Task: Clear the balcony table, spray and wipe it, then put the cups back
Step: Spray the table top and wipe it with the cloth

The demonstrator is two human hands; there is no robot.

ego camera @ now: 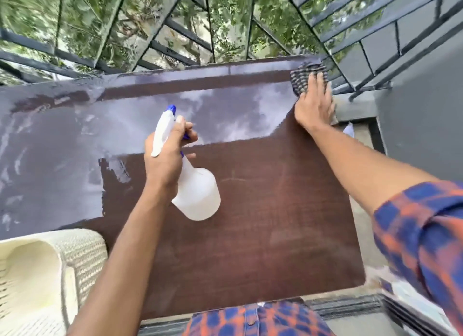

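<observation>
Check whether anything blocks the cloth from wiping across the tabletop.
Nothing rests on the table. Only the left hand, gripping the spray bottle, hangs over its middle, left of the cloth under the right hand.

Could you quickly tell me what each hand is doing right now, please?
Left hand: closed around the spray bottle.
Right hand: open, fingers flat, pressing the cloth on the table.

Left hand grips white spray bottle with blue nozzle, held above the middle of the dark brown table. Right hand lies flat on a striped cloth at the far right corner. Cream woven chair near left, black railing beyond.
</observation>
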